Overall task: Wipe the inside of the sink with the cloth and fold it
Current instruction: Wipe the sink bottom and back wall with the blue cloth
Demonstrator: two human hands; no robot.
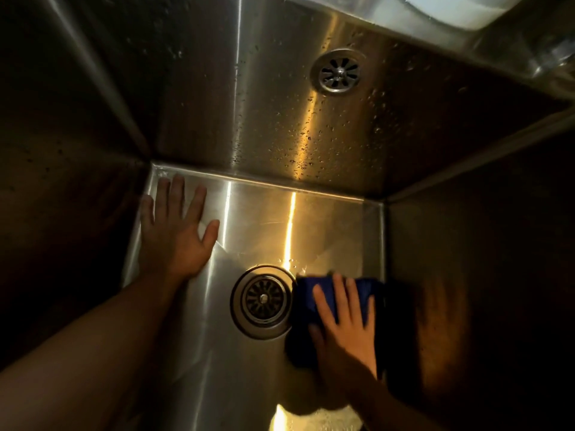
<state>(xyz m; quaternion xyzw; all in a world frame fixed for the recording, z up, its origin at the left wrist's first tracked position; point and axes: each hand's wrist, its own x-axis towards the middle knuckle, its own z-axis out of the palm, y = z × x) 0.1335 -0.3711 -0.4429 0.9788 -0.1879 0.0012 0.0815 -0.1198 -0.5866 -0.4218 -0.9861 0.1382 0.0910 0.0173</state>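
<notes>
Head cam is looking straight down into a deep steel sink, pretty dim with warm light streaks running down the metal. Left hand is planted flat on the sink floor near the far left corner, fingers straight and spread out, holding nothing. Right hand is pressed palm-down on the dark blue cloth, fingers straight and a bit fanned, so it's pushing on it and not gripping it. The cloth sits bunched on the floor of the sink on the right side, tucked between the drain and the right wall, with its left edge right up against the drain's rim. Drain is roughly mid-floor, between the two hands. The back wall is covered in water droplets and has a round overflow grille higher up. Something white peeks over the rim at top right; can't tell what it is.
</notes>
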